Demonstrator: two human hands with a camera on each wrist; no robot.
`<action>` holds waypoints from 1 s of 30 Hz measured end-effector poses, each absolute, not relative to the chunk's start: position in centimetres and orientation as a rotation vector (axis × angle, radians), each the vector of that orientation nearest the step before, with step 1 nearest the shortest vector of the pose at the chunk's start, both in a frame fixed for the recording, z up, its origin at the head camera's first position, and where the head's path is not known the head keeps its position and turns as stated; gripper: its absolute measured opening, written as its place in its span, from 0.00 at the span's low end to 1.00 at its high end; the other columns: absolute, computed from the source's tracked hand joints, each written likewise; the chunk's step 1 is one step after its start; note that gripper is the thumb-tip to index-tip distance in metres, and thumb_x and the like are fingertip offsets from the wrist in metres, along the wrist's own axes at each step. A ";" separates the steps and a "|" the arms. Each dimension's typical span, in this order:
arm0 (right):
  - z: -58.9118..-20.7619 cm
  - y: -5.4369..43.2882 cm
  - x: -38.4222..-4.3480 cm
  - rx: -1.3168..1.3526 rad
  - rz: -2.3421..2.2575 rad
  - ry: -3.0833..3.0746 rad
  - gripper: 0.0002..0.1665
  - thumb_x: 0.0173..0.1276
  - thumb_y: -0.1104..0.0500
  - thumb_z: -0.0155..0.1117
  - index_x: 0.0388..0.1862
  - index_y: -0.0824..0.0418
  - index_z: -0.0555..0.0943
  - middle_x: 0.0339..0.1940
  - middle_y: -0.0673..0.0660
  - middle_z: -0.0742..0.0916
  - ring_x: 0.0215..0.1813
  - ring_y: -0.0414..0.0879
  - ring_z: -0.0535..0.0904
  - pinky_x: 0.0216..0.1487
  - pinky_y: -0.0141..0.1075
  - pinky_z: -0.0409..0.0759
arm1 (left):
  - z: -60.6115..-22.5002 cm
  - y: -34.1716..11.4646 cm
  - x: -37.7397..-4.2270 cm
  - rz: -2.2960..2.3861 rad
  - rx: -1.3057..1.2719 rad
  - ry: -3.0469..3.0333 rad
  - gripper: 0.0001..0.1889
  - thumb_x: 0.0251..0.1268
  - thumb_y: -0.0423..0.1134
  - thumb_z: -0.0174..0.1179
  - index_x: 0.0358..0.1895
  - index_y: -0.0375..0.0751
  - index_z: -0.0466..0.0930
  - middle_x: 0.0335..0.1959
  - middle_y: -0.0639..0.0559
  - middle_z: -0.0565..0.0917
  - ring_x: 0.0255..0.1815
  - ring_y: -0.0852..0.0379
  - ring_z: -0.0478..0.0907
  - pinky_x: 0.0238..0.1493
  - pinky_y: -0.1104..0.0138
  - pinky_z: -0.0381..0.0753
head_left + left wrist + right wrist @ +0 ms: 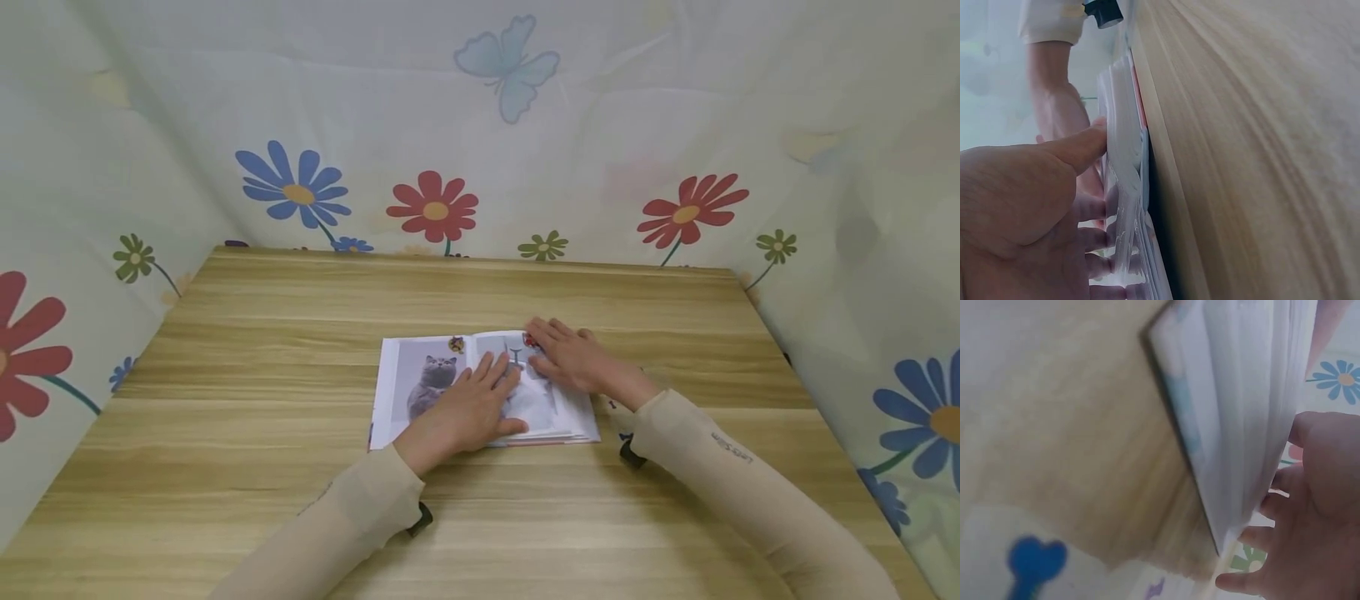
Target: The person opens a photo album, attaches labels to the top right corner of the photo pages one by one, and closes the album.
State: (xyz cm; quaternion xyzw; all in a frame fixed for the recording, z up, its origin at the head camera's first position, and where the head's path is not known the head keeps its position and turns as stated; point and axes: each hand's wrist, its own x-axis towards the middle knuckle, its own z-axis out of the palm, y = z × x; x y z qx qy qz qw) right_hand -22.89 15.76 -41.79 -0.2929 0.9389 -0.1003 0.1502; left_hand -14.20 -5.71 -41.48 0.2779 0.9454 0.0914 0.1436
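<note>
A photo album (387, 392) lies spread on the table, a grey cat picture (435, 379) on its left page. My left hand (476, 408) rests with spread fingers across the lower middle, mostly over the right page. In the left wrist view, its thumb (1088, 142) and fingers touch clear, glossy sleeves (1124, 206) above the cover. My right hand (573, 358) lies on the upper right of the right page, fingers extended. From the right wrist, the album's stacked pages (1241, 412) show edge-on, with that hand's fingertips at their upper surface. Both hands partly hide the right page's picture.
The wooden table (300, 292) extends around the album on all sides. A white cloth (375, 108) printed with flowers and a butterfly hangs behind it and along both sides. Both forearms wear light sleeves, with a dark strap piece (420, 520) under the left one.
</note>
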 end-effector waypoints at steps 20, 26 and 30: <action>-42.8 17.1 -19.3 -1.036 -0.264 2.748 0.41 0.85 0.44 0.46 0.85 0.62 0.51 0.86 0.59 0.54 0.85 0.62 0.46 0.76 0.67 0.53 | -41.8 -5.6 -14.2 0.288 0.795 2.727 0.44 0.76 0.64 0.52 0.83 0.40 0.53 0.85 0.40 0.46 0.85 0.40 0.40 0.79 0.44 0.53; -42.9 16.9 -19.1 -1.017 -0.215 2.745 0.42 0.84 0.42 0.47 0.86 0.61 0.50 0.86 0.58 0.53 0.85 0.62 0.45 0.77 0.67 0.52 | -41.8 -5.6 -14.2 0.298 0.787 2.721 0.44 0.77 0.64 0.52 0.83 0.40 0.53 0.85 0.40 0.46 0.85 0.40 0.40 0.79 0.45 0.52; -42.6 16.7 -19.1 -0.990 -0.181 2.746 0.42 0.84 0.41 0.46 0.86 0.60 0.49 0.86 0.58 0.52 0.85 0.63 0.45 0.77 0.66 0.53 | -41.6 -5.7 -14.2 0.295 0.786 2.716 0.43 0.77 0.64 0.51 0.83 0.40 0.52 0.85 0.41 0.45 0.85 0.40 0.39 0.79 0.45 0.52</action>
